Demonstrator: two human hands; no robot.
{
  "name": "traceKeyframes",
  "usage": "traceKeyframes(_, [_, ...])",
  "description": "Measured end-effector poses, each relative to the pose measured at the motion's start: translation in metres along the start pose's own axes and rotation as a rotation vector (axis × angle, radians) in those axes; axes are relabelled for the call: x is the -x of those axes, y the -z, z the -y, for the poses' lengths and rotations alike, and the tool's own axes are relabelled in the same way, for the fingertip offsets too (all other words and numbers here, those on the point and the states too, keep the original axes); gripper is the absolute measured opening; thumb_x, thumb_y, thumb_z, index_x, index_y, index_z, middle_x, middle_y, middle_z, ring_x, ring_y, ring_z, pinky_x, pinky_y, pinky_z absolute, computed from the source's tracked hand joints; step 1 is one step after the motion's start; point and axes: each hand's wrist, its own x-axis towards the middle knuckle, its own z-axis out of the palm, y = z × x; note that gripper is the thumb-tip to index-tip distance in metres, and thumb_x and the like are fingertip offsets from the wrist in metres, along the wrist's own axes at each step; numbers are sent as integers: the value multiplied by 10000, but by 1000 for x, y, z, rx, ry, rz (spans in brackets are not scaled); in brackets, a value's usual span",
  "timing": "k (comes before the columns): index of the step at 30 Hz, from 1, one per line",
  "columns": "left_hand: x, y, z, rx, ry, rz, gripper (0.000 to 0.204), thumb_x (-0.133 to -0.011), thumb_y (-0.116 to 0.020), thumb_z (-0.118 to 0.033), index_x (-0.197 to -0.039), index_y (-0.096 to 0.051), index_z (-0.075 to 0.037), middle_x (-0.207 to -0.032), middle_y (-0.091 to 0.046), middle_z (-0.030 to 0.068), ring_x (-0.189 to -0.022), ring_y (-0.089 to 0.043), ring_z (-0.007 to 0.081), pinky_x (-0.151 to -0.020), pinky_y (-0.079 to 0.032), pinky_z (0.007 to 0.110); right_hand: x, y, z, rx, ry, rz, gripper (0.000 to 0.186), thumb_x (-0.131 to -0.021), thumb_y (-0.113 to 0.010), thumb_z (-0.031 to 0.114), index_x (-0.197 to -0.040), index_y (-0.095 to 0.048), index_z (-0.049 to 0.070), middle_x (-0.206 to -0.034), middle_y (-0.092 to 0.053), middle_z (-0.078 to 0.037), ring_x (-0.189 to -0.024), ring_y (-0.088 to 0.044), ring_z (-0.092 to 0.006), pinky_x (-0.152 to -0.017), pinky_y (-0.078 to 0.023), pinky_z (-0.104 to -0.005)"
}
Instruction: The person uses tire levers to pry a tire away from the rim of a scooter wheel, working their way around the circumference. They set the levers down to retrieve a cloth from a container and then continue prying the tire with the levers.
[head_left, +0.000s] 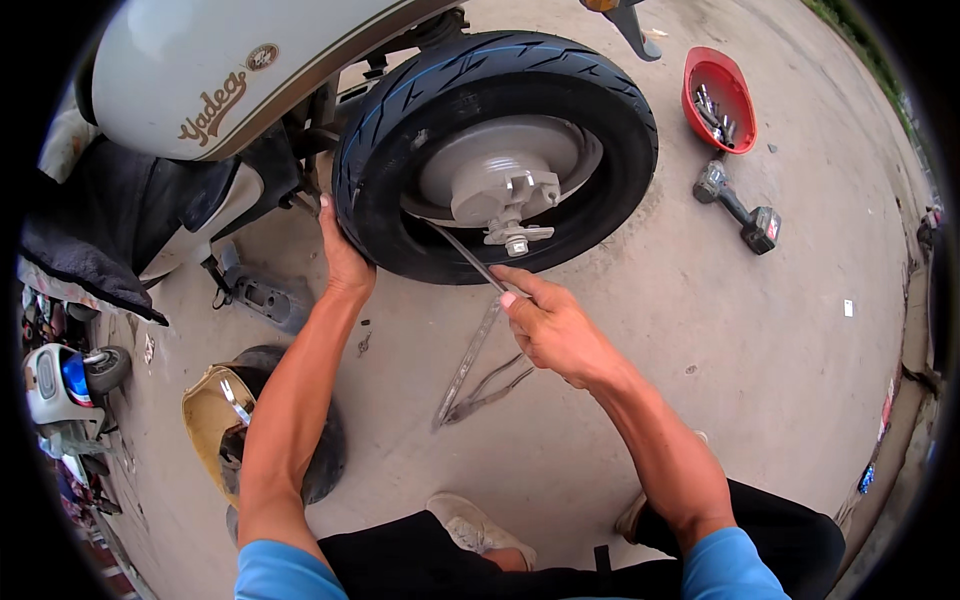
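A black tyre (385, 150) with a thin blue line in its tread sits around the silver hub wheel (500, 185) of a white scooter. My left hand (347, 265) holds the tyre's lower left side, some fingers hidden behind it. In my right hand (555, 325) is a metal tyre lever (462, 250), gripped near its lower end with the index finger laid along it. The lever's far tip reaches in between the tyre and the rim, beneath the hub. Below, a second flat metal bar (467, 362) lies on the ground beside another thin, dark tool (490, 392).
The scooter's white body (250, 70) overhangs the upper left. On the right are a red helmet (745, 90) holding sockets and a cordless impact wrench (738, 205). A tan-lined dark container (205, 410) stands beside my left forearm. A grey plastic part (265, 295) lies behind it.
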Motion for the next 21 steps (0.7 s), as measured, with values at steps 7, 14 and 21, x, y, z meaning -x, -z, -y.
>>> traceKeyframes(7, [-10,-13,3,101,-78,-24,633,-1036,-385,-566,-1431,-515,-89,-1399,-601,70,-1282,-553,222,-1124,-396,351,-14,-4,9,79,133,-21,509,-1044,-489,216,-1469,-455,-62,-825,-567,-52,-756,-502,-123,-743,-461,-289])
traceKeyframes(14, [-19,-2,9,142,-92,0,613,-1039,-407,-540,-1410,-533,-69,-1356,-625,72,-1244,-575,211,-1103,-415,334,-13,5,25,-44,40,62,519,-1065,-465,178,-1525,-373,-44,-663,-335,61,-536,-306,-56,-457,-290,-244])
traceKeyframes(21, [-21,-4,7,136,-90,-26,624,-1041,-382,-548,-1411,-533,-69,-1372,-615,69,-1252,-572,210,-1105,-414,338,-24,14,34,118,50,64,498,-1037,-495,187,-1453,-463,-84,-830,-615,-49,-741,-549,-157,-705,-473,-341])
